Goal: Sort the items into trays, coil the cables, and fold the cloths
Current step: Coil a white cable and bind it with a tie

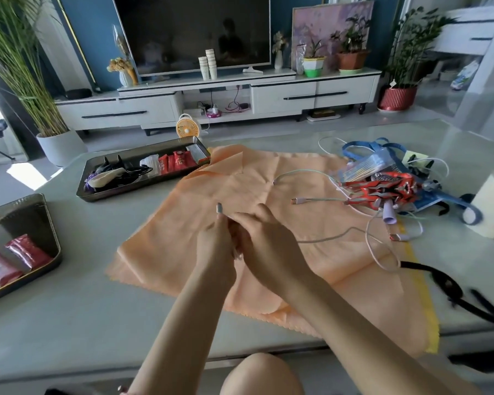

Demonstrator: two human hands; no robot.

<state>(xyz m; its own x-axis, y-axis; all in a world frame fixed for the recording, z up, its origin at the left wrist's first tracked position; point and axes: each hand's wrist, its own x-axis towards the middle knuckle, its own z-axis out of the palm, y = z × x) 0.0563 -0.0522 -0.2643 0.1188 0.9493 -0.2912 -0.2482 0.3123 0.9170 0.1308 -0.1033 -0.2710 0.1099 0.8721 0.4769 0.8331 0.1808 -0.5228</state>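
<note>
Thin pale-grey charging cable (pixel 325 238) trailed toward the bench's right edge over a wrinkled orange cloth (pixel 183 223). The left hand (pixel 215 246) held a pinching grip below its plug. The right hand (pixel 265 240) kept a curled grip on it.

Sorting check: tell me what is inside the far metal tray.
The far tray holds red packets, a white packet, black cables and a purple-and-cream item. Whatever lies beneath them is covered.
</note>
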